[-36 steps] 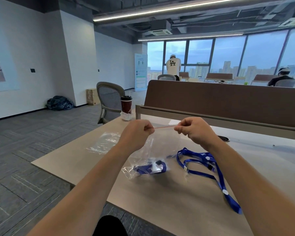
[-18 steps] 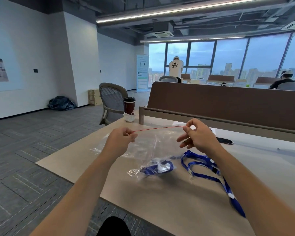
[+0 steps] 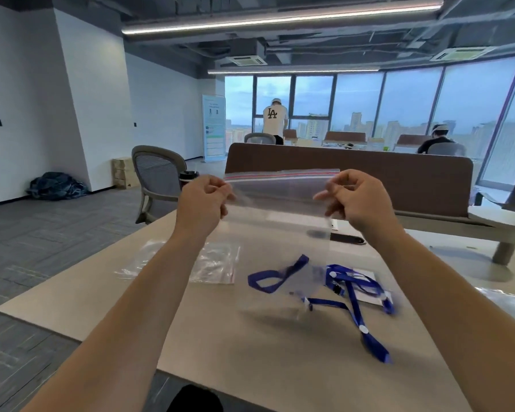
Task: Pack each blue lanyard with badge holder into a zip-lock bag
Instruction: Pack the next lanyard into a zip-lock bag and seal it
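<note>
I hold a clear zip-lock bag (image 3: 275, 209) upright above the table, its red-striped zip edge on top. My left hand (image 3: 204, 203) pinches its upper left corner and my right hand (image 3: 356, 199) pinches its upper right corner. A blue lanyard (image 3: 275, 278) with a clear badge holder hangs in the bottom of the bag. A second blue lanyard (image 3: 359, 301) lies loose on the table to the right, over a white card.
A spare zip-lock bag (image 3: 191, 263) lies flat on the beige table (image 3: 220, 337) at the left. A dark flat object (image 3: 347, 239) lies behind the held bag. A brown divider (image 3: 369, 171) closes the far edge. An office chair (image 3: 156, 176) and a cup (image 3: 188, 177) stand far left.
Both hands have moved apart along the zip edge and risen, lifting the bag off the table with the lanyard inside. The view has tilted upward.
</note>
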Demonstrator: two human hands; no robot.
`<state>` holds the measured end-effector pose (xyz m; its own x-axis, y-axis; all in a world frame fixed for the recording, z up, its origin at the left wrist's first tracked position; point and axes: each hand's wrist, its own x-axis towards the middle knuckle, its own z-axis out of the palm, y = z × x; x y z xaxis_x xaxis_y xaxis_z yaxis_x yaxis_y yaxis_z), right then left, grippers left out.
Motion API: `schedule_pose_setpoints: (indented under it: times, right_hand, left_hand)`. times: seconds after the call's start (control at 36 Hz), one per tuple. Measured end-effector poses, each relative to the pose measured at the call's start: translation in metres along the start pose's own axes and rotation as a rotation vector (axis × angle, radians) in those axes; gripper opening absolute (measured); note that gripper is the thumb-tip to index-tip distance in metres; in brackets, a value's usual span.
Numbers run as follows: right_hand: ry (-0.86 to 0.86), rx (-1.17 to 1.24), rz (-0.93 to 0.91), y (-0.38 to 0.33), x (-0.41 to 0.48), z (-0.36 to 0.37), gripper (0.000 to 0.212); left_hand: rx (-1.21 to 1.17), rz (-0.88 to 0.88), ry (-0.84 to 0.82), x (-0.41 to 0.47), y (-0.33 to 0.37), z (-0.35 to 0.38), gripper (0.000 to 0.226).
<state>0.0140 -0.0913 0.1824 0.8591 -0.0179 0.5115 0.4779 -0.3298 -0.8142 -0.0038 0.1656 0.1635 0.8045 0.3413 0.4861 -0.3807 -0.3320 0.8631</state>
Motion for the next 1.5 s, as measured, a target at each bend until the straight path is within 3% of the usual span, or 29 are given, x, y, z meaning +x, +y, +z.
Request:
schedule_pose_setpoints:
  times: [0.42,0.86,1.17,1.28,1.5]
  right_hand:
    - [0.370,-0.245,-0.016,0.009,-0.028,-0.186,0.008]
    - [0.695,-0.465,0.128,-0.001,-0.107,-0.373,0.014]
    - [0.618,-0.413,0.378,0.104,-0.088,-0.432,0.018]
    - [0.560,-0.332,0.509,0.148,-0.074,-0.432,0.003]
    - [0.493,-0.343,0.664,0.227,-0.043,-0.428,0.031]
  left_hand:
    - [-0.127,0.246,-0.266,-0.032,0.098,0.158,0.012]
    - [-0.322,0.207,-0.529,-0.130,0.185,0.325,0.010]
    - [-0.242,0.003,-0.622,-0.155,0.158,0.440,0.010]
    - [-0.182,-0.045,-0.592,-0.154,0.128,0.480,0.010]
    - [-0.007,-0.126,-0.632,-0.147,0.066,0.539,0.015]
